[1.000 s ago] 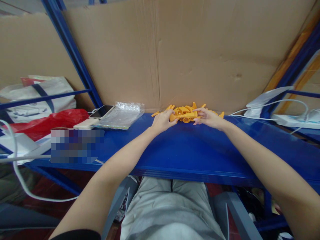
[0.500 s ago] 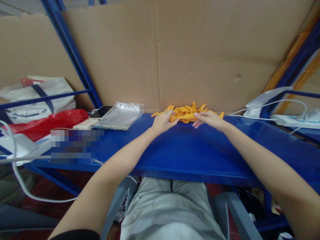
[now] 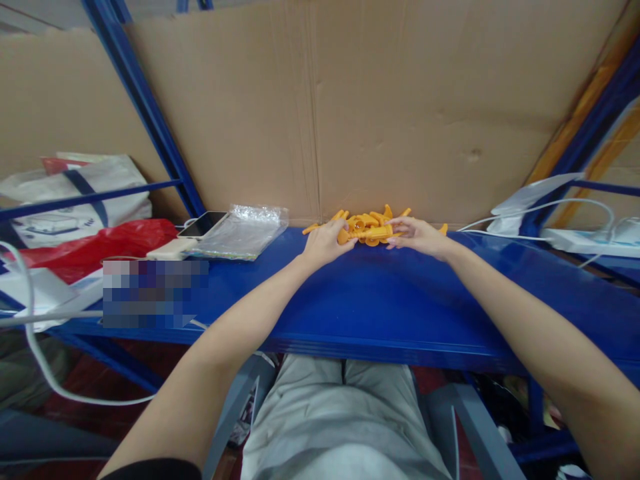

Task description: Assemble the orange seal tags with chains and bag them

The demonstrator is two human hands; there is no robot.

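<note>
A yellow-orange plastic piece [image 3: 373, 233] with a ribbed neck and a round end lies sideways between my hands, just above the table. My left hand [image 3: 325, 243] is closed on its left, rounded end. The fingers and thumb of my right hand [image 3: 415, 238] are around its right end, curved and a little apart. Behind it is a heap of yellow-orange plastic parts [image 3: 367, 219], tangled together against the cardboard. What kind of object the parts belong to I cannot make out, and my hands hide some of them.
The blue table [image 3: 350, 307] backs onto a cardboard sheet [image 3: 400, 120]. To the left are a clear plastic packet [image 3: 240, 233], a phone [image 3: 204, 225], a red bag [image 3: 110, 243] and a white cable [image 3: 37, 347]. A power strip [image 3: 585, 241] lies at the right.
My right hand's fingers have shifted and spread slightly around the right end of the plastic piece. My left hand keeps its hold in nearly the same place.
</note>
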